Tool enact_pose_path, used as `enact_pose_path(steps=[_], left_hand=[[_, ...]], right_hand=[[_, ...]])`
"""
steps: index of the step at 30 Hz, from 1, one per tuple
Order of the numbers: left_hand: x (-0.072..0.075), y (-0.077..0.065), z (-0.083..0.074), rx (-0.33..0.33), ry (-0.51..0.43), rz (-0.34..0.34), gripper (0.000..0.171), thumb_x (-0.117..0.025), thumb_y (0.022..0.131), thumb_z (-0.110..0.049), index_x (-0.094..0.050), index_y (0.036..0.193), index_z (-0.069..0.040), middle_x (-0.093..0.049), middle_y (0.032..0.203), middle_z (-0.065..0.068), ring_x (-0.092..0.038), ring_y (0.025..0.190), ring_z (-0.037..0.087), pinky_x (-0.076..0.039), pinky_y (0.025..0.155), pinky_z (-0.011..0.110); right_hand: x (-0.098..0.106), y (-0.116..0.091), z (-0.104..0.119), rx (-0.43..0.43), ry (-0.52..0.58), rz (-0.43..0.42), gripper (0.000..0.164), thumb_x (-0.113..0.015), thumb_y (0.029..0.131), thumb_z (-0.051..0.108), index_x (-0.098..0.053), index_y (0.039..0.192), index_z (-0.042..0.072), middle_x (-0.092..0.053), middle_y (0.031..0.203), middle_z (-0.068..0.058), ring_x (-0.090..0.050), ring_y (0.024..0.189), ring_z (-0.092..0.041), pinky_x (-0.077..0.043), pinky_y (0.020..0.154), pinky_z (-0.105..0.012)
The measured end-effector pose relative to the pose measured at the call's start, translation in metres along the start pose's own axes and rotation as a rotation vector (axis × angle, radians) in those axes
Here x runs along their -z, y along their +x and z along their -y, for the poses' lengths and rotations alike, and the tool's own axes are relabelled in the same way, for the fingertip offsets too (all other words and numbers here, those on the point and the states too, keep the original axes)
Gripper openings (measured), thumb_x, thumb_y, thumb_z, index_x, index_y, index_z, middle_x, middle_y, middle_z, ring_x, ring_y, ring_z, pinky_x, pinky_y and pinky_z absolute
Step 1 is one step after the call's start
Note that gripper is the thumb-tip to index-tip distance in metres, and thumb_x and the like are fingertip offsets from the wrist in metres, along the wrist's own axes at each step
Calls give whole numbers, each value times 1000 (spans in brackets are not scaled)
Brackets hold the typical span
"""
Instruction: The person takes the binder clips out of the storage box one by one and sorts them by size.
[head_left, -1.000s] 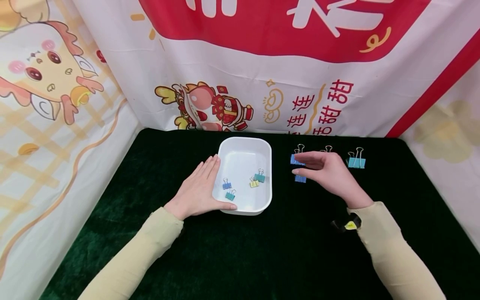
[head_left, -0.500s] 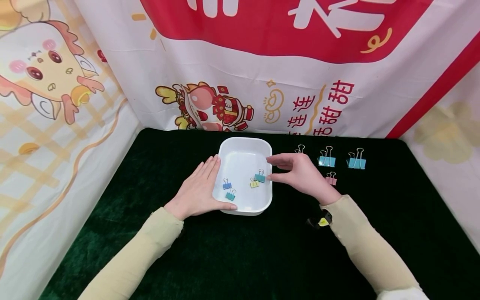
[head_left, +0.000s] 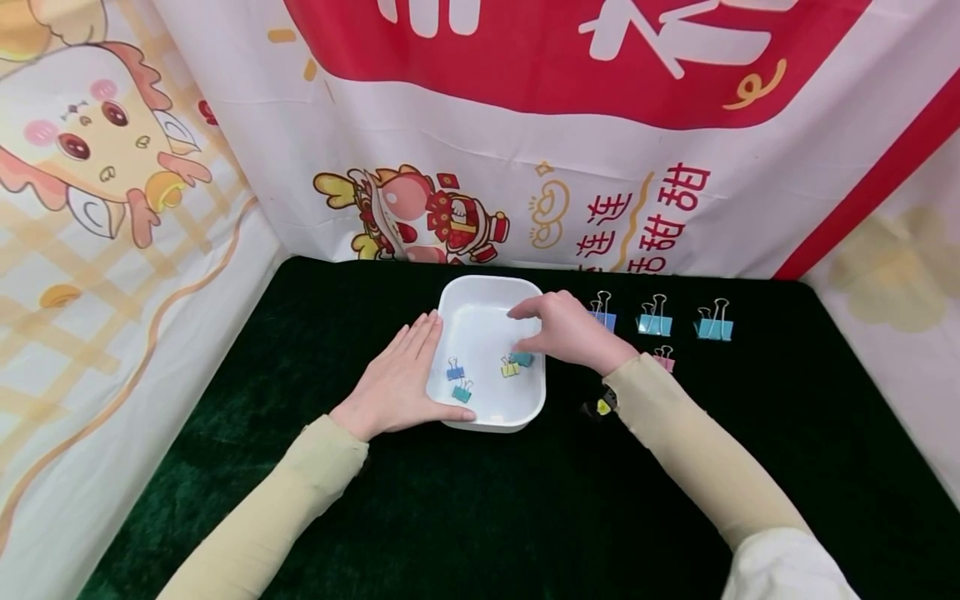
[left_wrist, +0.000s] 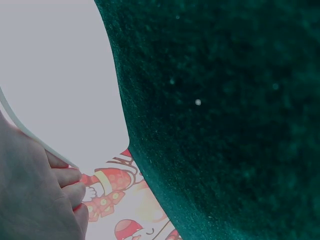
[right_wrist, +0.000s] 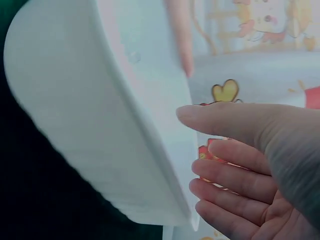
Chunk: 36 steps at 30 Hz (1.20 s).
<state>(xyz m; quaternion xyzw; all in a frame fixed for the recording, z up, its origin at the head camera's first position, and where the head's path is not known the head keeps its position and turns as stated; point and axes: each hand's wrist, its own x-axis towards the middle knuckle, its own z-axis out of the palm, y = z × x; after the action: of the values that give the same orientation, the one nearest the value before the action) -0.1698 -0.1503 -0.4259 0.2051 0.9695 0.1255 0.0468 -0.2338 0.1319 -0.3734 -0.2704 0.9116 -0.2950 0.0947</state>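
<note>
- The step in hand looks to be a reach for a small clip: the person's right hand [head_left: 566, 329] hovers over the right side of a white, round-cornered, smooth plastic-looking tray [head_left: 480, 333], thumb and fingers spread apart with nothing seen between them.
- The person's left hand [head_left: 397, 383] lies along the tray's left wall, fingers straight and thumb across the near corner, apparently steadying it.
- Nearest the right thumb, just below it, is a small teal binder clip with wire loops [head_left: 522, 359], partly hidden by the hand; touching or overlapping its left side is a small yellow binder clip [head_left: 510, 367].
- Further left in the tray, near the left thumb, lie a small blue binder clip [head_left: 455, 372] and a second small teal clip [head_left: 462, 392].
- The next move probably calls for lowering the right hand and narrowing thumb and fingers on one clip's body or loops; the thin wire could slip.
- Behind the right hand stands a larger blue binder clip [head_left: 609, 320], partly covered; further right are a glossy light-blue clip [head_left: 655, 323] and a turquoise one [head_left: 714, 329].
- A small pink clip [head_left: 663, 360] shows past the right cuff; whether other clips sit beneath that arm, I cannot tell.
- Under everything spreads dark green, velvety cloth [head_left: 450, 517], soft beside the tray's hard sheen.
</note>
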Motion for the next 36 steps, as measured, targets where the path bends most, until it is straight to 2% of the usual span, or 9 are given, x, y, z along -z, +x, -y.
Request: enact_pose_path(steps=[10,18,24,30,36], left_hand=[[3,1,-1,8,13,5,138,-59,69,-92,-2,164,-11,0,170,5,1,155,19,-2,123,41],[4,1,0,3,12,3,139,-57,68,-94,-1,164,-11,0,170,5,0,155,19,-3,123,41],[3,0,-1,9,4,1,138,-60,68,-92,-2,164,-11,0,170,4,1,154,18,-3,123,40],[2,0,-1,8,4,2,138,-59,68,-93,-3,164,-11,0,170,4,0,154,18,-3,123,40],[1,-1,0,-4,-11,0,137,-62,69,-90,-5,164,-10,-1,170,4,0,154,18,-4,123,41]], right_hand=[[-8,10,2,-49,-129,97,39,-85,83,14,-75,121,5,-72,119,-10,-67,109,-23,-58,86,-36],[-17,15,-1,18,-344,107,24,-84,83,10,-80,107,8,-73,100,-4,-60,93,-18,-52,94,-37],[-20,17,-2,58,-297,86,16,-75,88,0,-81,100,9,-74,95,-3,-64,86,-14,-57,85,-32],[-26,26,2,48,-206,71,10,-76,92,7,-81,100,11,-74,93,1,-65,81,-10,-58,78,-29],[-31,37,2,65,-151,70,13,-75,93,7,-80,104,9,-74,94,2,-66,81,-7,-57,79,-27]])
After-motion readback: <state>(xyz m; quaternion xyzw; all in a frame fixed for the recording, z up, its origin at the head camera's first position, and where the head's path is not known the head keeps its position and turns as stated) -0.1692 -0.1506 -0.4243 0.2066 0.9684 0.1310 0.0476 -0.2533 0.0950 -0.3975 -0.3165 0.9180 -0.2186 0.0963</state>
